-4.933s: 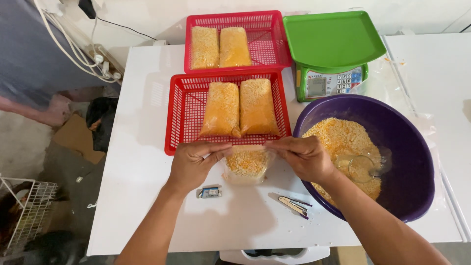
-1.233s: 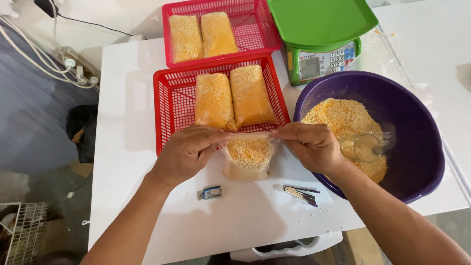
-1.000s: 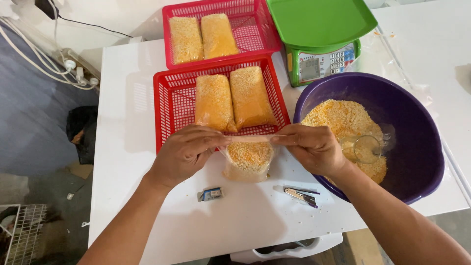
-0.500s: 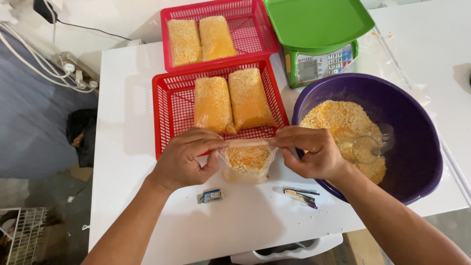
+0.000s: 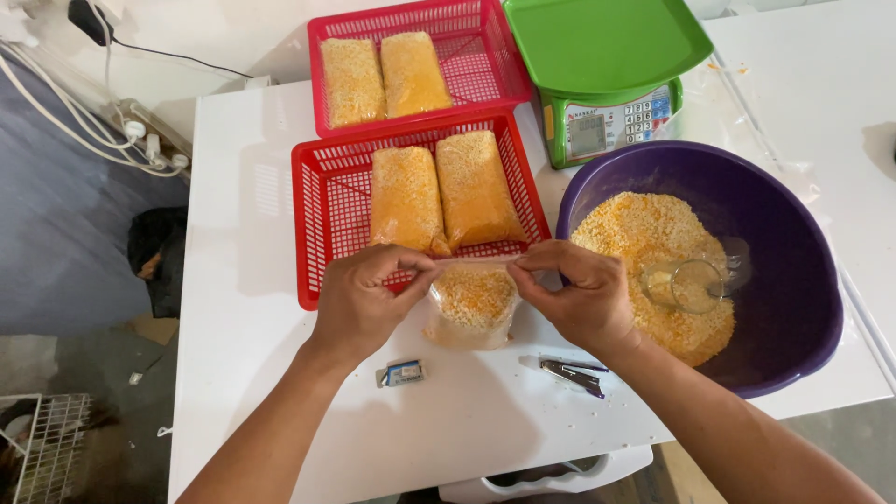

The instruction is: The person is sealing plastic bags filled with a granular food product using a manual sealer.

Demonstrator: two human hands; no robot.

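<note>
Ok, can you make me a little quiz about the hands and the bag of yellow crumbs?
1. True or false: both hands, left hand and right hand, pinch the top of the small clear bag.
2. How many filled bags lie in the nearer red basket?
3. What colour is the big bowl: A green, B purple, C red?

Key: 1 true; 2 two; 3 B.

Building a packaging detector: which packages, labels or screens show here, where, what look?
Small clear plastic bag of yellow crumbs: table centre, top pinched between left hand and right hand.
Four filled clear oblong bags: two in near red basket, two in far red basket.
Green scale's grey screen: behind purple bowl.
</note>
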